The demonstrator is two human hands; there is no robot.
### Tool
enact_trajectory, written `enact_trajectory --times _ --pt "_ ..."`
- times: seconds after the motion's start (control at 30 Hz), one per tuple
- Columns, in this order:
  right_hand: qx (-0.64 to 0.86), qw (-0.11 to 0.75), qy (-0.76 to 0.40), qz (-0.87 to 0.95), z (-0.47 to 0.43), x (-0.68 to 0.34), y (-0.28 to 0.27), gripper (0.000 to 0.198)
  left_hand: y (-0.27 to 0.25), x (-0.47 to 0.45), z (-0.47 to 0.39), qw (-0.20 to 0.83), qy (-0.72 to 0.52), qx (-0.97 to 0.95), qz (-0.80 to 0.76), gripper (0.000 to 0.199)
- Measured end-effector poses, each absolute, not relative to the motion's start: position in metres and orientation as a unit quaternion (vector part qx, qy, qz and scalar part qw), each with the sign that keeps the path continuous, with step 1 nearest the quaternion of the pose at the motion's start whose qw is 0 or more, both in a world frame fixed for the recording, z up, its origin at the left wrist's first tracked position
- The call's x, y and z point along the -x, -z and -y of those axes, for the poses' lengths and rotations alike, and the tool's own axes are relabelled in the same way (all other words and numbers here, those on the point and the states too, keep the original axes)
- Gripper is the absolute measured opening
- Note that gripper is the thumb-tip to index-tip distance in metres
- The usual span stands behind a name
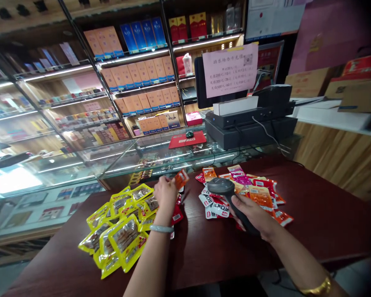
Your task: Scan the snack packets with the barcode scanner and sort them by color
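Between the fingers of my left hand (166, 193) is a small orange-red snack packet (181, 179), raised a little above the table. A grey-black barcode scanner (221, 186) is gripped in my right hand (255, 216), its head pointing left. Behind and beneath the scanner spreads a pile of small snack packets (261, 199) in orange, red, white and pink. Yellow-edged snack pouches (125, 234) with clear windows lie heaped left of my left forearm. A few red packets (177, 214) show partly behind that forearm.
The dark red-brown table (200, 255) meets a glass display counter (123, 159). On the counter are a red mouse pad (185, 140) with a mouse, a cash drawer (253, 130) and a monitor with a pink notice (230, 70). Shelves of boxes (137, 74) stand behind; cardboard boxes (312, 82) sit right.
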State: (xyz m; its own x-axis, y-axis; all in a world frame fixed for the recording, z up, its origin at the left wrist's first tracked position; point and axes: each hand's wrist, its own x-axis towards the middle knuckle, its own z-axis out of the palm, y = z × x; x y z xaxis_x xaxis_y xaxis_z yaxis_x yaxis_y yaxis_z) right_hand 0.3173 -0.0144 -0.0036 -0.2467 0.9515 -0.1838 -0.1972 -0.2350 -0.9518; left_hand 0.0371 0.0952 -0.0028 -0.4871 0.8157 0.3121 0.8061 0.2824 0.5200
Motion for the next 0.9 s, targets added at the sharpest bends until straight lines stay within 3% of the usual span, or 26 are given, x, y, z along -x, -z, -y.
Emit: enact_trajectory --times 0.1,0.2,0.33,0.43,0.53,0.7,0.9 --pt "0.448 0.444 -0.654 0.419 0.011 -0.322 0.007 0.053 -0.005 -0.042 -0.098 -0.067 -0.306 -0.518 -0.796 0.024" --pt "0.459 0.451 -0.643 0.416 0.007 -0.325 0.009 0.055 0.005 -0.080 -0.114 0.009 -0.248 -0.622 -0.742 0.029" --pt "0.466 0.455 -0.633 0.418 0.004 -0.327 0.011 0.055 0.027 -0.137 -0.143 0.060 -0.164 -0.654 -0.736 0.068" --pt "0.474 0.461 -0.623 0.419 0.004 -0.330 0.011 0.056 0.038 -0.158 -0.162 0.056 -0.135 -0.653 -0.743 0.080" --pt "0.485 0.462 -0.617 0.412 0.003 -0.334 0.011 0.058 0.043 -0.162 -0.174 0.060 -0.125 -0.655 -0.743 0.073" --pt "0.492 0.468 -0.609 0.410 0.002 -0.338 0.013 0.058 0.041 -0.146 -0.175 0.097 -0.156 -0.664 -0.725 0.034" --pt "0.486 0.468 -0.610 0.416 0.008 -0.336 0.007 0.057 0.044 -0.112 -0.153 0.262 -0.360 -0.592 -0.672 0.021"
